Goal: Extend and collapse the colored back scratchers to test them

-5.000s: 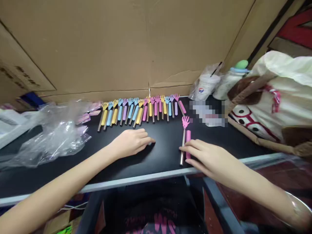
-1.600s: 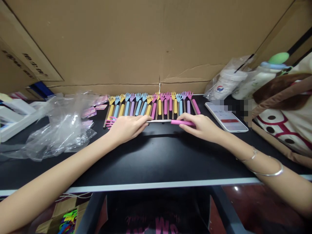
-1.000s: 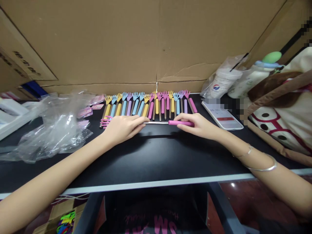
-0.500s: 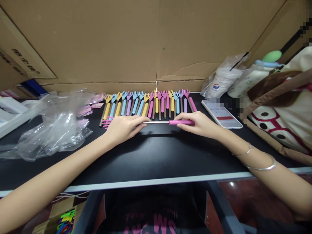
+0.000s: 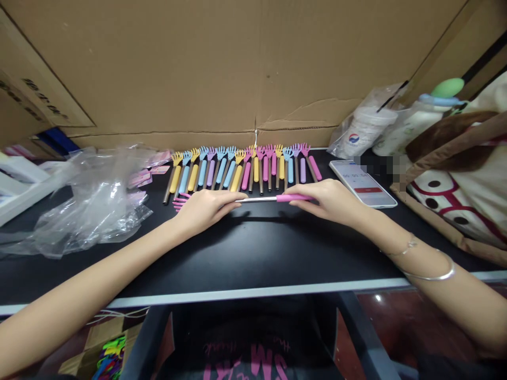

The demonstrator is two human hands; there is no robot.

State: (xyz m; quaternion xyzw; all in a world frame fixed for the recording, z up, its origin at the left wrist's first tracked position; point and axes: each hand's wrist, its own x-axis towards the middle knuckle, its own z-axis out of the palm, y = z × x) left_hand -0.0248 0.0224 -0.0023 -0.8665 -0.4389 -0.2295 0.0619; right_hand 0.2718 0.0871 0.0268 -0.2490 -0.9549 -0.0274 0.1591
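Both hands hold one pink back scratcher [image 5: 259, 199] level above the black table [image 5: 253, 253]. My left hand [image 5: 208, 207] is closed round its claw end, with pink prongs sticking out past the left side. My right hand [image 5: 327, 199] pinches the pink handle at the other end. Between the hands a silver metal rod shows. Just behind lies a row of back scratchers [image 5: 237, 171] in yellow, blue, purple and pink, their clawed heads mostly toward the cardboard.
Clear plastic bags [image 5: 93, 206] lie at left, with pink cards [image 5: 144, 177] behind. To the right are a phone [image 5: 362, 184], a bagged cup [image 5: 362, 129], a bottle [image 5: 420, 124] and a cloth bag [image 5: 463, 195]. Cardboard [image 5: 198, 68] walls the back. A box below holds colourful items [image 5: 113, 356].
The view has shifted slightly. Both hands keep the same hold on the pink back scratcher, and the left hand sits a little nearer the right one.
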